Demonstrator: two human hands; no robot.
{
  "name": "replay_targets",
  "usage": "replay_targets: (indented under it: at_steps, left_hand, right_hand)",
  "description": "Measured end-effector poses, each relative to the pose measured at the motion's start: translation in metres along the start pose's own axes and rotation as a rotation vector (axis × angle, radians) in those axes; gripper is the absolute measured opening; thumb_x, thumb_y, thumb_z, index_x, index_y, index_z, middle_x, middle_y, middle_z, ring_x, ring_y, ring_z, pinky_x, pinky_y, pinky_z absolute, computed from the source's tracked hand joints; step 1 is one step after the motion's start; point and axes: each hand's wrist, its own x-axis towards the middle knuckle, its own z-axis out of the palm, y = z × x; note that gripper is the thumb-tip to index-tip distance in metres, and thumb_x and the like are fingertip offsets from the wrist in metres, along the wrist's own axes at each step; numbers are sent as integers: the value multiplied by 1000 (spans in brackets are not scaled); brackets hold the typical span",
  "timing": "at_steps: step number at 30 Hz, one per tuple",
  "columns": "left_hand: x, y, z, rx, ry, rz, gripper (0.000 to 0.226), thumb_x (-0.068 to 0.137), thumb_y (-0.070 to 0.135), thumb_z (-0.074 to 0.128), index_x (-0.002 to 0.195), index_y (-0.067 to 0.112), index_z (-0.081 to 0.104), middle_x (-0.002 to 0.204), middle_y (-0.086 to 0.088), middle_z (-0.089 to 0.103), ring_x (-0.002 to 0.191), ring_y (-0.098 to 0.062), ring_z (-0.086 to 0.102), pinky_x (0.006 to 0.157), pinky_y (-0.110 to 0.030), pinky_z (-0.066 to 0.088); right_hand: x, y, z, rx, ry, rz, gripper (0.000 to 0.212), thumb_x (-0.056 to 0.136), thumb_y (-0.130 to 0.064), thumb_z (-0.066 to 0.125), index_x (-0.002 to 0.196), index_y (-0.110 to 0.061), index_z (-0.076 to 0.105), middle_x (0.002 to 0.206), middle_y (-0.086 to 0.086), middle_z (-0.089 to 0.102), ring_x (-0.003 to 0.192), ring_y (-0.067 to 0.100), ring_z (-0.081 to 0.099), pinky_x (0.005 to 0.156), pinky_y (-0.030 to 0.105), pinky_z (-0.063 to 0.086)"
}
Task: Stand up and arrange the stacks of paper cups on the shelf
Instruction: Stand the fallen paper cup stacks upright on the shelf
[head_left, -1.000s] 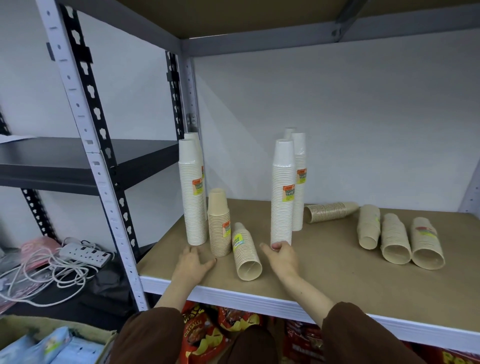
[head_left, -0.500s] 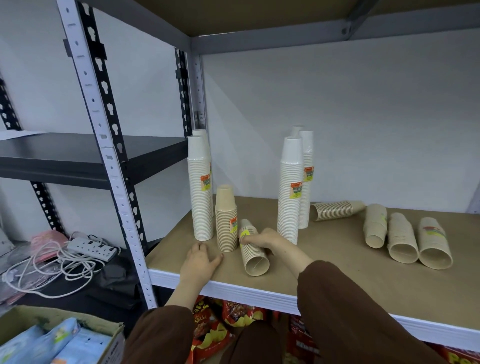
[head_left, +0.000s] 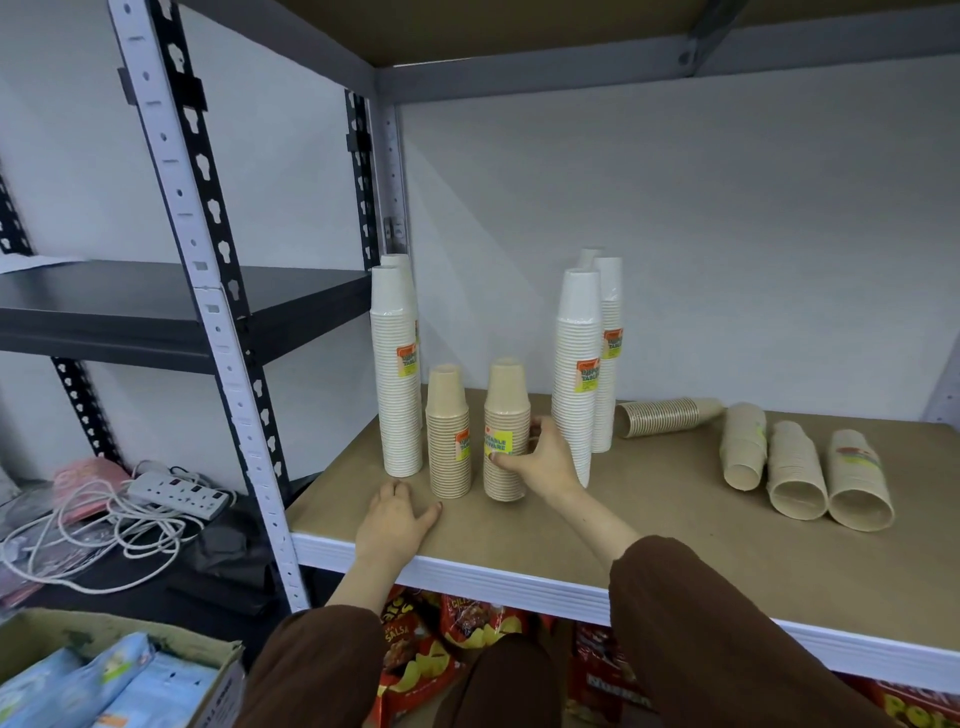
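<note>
My right hand (head_left: 540, 460) grips a short tan cup stack (head_left: 505, 415) that stands upright on the brown shelf board (head_left: 649, 525). Just left of it stands another short tan stack (head_left: 448, 431). Tall white stacks stand at the left (head_left: 396, 374) and behind my right hand (head_left: 576, 364), with more white stacks (head_left: 609, 353) behind them. One tan stack (head_left: 667, 415) lies on its side near the back wall. Three tan stacks (head_left: 797, 470) lie on their sides at the right. My left hand (head_left: 397, 519) rests flat on the shelf's front edge, holding nothing.
A slotted grey upright (head_left: 208, 312) frames the shelf's left side, and a black shelf (head_left: 156, 312) lies beyond it. A power strip and cables (head_left: 171, 493) lie on the floor. Snack bags (head_left: 441, 644) sit below. A cardboard box (head_left: 119, 675) is at bottom left.
My right hand moved from the tall white stack to the tan stack lying on its side and raised it upright beside the other short tan stack. My left hand stayed on the shelf.
</note>
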Motion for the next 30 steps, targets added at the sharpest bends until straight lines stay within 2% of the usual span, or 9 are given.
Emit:
replay_targets:
  at_steps: [6, 12, 15, 17, 19, 22, 27, 30]
  left_hand:
    - [-1, 1, 0, 1, -13, -8, 60, 91, 42, 45, 136, 4, 34, 147, -11, 31, 135, -25, 31, 109, -38, 33]
    - [-2, 3, -3, 6, -21, -17, 59, 91, 42, 45, 136, 5, 35, 148, -10, 30, 136, -25, 30, 109, -38, 33]
    - [-5, 5, -2, 29, 2, -36, 56, 91, 43, 44, 133, 6, 39, 145, -8, 36, 132, -24, 35, 103, -39, 38]
    - [-8, 6, -1, 54, 47, -38, 48, 91, 42, 45, 123, 6, 48, 136, -8, 45, 124, -24, 43, 95, -38, 43]
    - [-13, 7, -1, 73, 92, -21, 38, 91, 37, 46, 111, 6, 55, 123, -9, 53, 112, -25, 50, 87, -38, 47]
    - [-20, 9, 0, 68, 135, 26, 29, 91, 27, 47, 106, 5, 59, 115, -10, 57, 106, -26, 54, 83, -36, 47]
    - [-29, 13, -2, 76, 171, 88, 26, 91, 23, 46, 104, 5, 59, 113, -10, 58, 103, -25, 56, 78, -34, 46]
    - [-39, 25, -2, 173, 182, 228, 27, 93, 25, 42, 105, 7, 59, 114, -5, 58, 104, -22, 55, 77, -32, 45]
  right_hand:
    - [-3, 15, 4, -13, -11, -18, 61, 69, -7, 77, 119, 2, 44, 121, 17, 57, 97, 15, 50, 82, 24, 40]
    - [-3, 21, 2, -48, -35, -27, 66, 69, -16, 79, 122, 1, 44, 123, 13, 57, 111, 23, 54, 83, 23, 39]
    - [-8, 31, -2, -100, -68, 9, 66, 65, -21, 82, 117, 0, 47, 109, 10, 58, 96, 18, 53, 75, 22, 40]
    - [-13, 39, -5, -136, -89, 28, 61, 66, -22, 81, 113, 0, 50, 96, 5, 54, 86, 14, 48, 62, 17, 38]
    - [-17, 47, -8, -187, -93, 12, 48, 71, -21, 78, 107, -1, 54, 90, 4, 52, 80, 14, 46, 59, 15, 36]
    - [-20, 54, -12, -279, -84, -54, 24, 78, -14, 69, 97, -5, 59, 89, 5, 53, 80, 14, 47, 70, 19, 38]
    - [-24, 54, -14, -318, -68, -105, 22, 80, -10, 64, 101, -1, 61, 90, 3, 52, 82, 14, 46, 75, 21, 38]
    - [-29, 56, -20, -343, -64, -125, 21, 82, -11, 61, 101, -2, 61, 90, 2, 52, 82, 13, 47, 75, 21, 39]
